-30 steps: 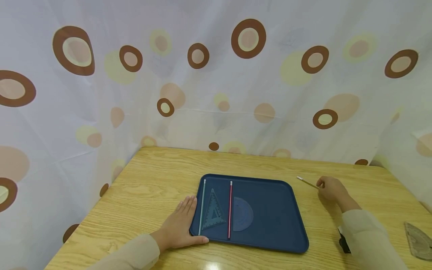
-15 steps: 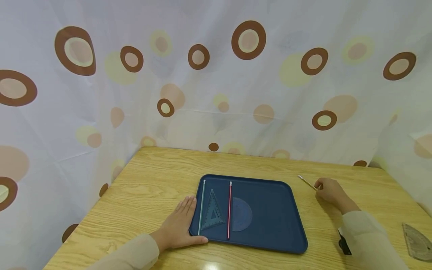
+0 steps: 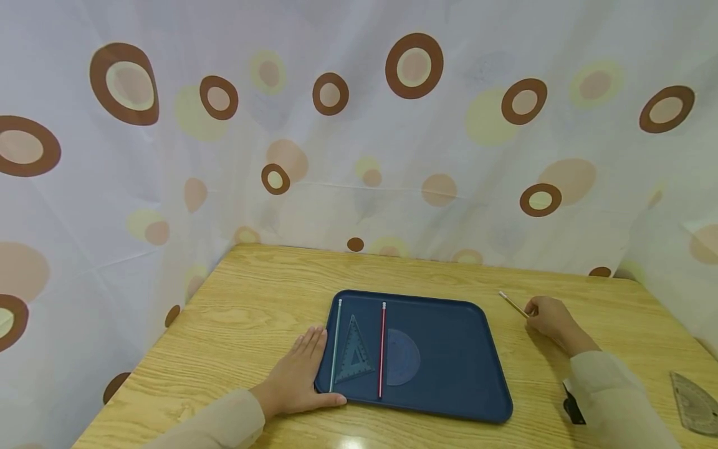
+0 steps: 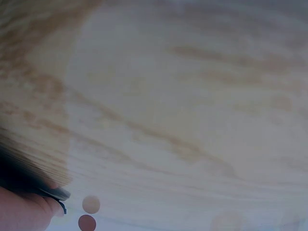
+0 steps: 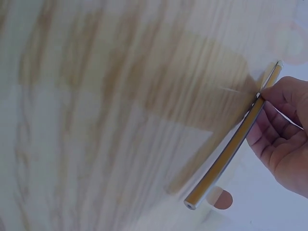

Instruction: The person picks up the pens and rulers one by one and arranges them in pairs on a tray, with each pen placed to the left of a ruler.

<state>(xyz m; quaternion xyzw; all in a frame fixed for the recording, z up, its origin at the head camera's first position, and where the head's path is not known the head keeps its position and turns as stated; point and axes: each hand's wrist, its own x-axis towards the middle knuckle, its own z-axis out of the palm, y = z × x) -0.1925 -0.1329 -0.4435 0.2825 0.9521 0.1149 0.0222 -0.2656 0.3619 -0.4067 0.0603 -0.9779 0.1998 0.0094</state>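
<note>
My right hand (image 3: 552, 318) pinches a yellow pencil (image 3: 512, 303) between thumb and fingers, to the right of the blue tray (image 3: 454, 362). In the right wrist view the pencil (image 5: 224, 153) slants through the fingertips of the hand (image 5: 286, 134), its shadow falling on the table. My left hand (image 3: 300, 377) lies along the tray's left edge, fingers extended and thumb at the front rim. On the tray, from left to right, are a green pencil (image 3: 335, 349), a clear set square (image 3: 352, 342), a red pencil (image 3: 382, 352) and a clear protractor (image 3: 402, 358).
Another clear protractor (image 3: 695, 405) lies on the wooden table (image 3: 269, 280) at the far right. A black object (image 3: 572, 408) shows beside my right sleeve. A patterned curtain (image 3: 359, 143) encloses the table at the back and sides.
The yellow pencil has turned slightly in my right hand, its eraser end shifting a little to the right. My left hand and the things on the tray have stayed put.
</note>
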